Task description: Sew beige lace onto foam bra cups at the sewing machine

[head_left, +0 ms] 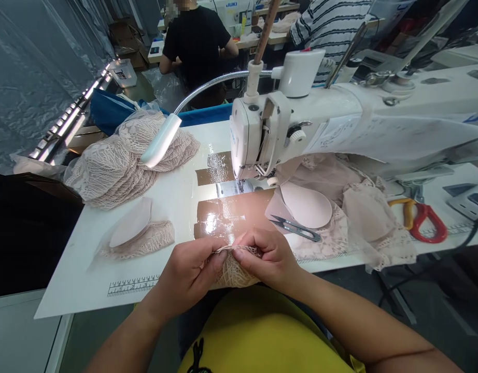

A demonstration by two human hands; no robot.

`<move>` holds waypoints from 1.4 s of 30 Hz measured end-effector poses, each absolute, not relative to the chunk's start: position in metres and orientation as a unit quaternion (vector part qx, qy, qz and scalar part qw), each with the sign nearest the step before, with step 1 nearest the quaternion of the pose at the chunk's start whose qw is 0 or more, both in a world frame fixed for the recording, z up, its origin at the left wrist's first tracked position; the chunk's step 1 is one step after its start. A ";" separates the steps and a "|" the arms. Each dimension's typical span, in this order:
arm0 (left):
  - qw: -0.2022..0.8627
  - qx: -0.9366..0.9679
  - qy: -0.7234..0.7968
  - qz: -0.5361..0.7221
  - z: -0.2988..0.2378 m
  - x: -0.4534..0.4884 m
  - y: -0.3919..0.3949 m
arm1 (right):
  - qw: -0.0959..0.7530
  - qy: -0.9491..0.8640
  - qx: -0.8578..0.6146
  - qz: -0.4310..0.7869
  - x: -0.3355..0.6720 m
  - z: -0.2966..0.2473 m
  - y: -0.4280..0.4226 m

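Both my hands pinch one beige lace piece [232, 270] at the table's near edge. My left hand [188, 274] grips its left side with curled fingers. My right hand [268, 255] is closed on its top right edge. Just beyond them a white sewing machine [301, 129] stands with its needle area lit. Small thread snips [295, 228] lie on a smooth pink foam cup [307, 206] to the right of my hands.
A heap of lace pieces [118, 163] sits at the back left under a gooseneck lamp [161, 141]. A foam cup on lace [136, 232] lies left of my hands. Red and yellow scissors [423, 217] rest at right. Two people work at tables behind.
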State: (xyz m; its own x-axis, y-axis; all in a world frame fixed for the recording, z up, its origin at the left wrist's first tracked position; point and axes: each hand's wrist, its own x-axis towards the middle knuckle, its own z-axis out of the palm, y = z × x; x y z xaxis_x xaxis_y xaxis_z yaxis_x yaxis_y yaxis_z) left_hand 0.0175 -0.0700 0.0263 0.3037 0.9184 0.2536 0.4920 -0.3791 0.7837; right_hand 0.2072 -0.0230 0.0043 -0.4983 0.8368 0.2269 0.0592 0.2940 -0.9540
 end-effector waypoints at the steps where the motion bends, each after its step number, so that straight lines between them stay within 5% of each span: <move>1: 0.309 0.743 0.476 0.356 0.026 0.018 -0.070 | 0.384 -0.709 -0.319 0.497 0.209 0.004 -0.021; 42: 0.524 0.621 0.437 0.386 0.024 0.030 -0.063 | 0.321 -0.829 -0.258 0.377 0.220 0.040 -0.003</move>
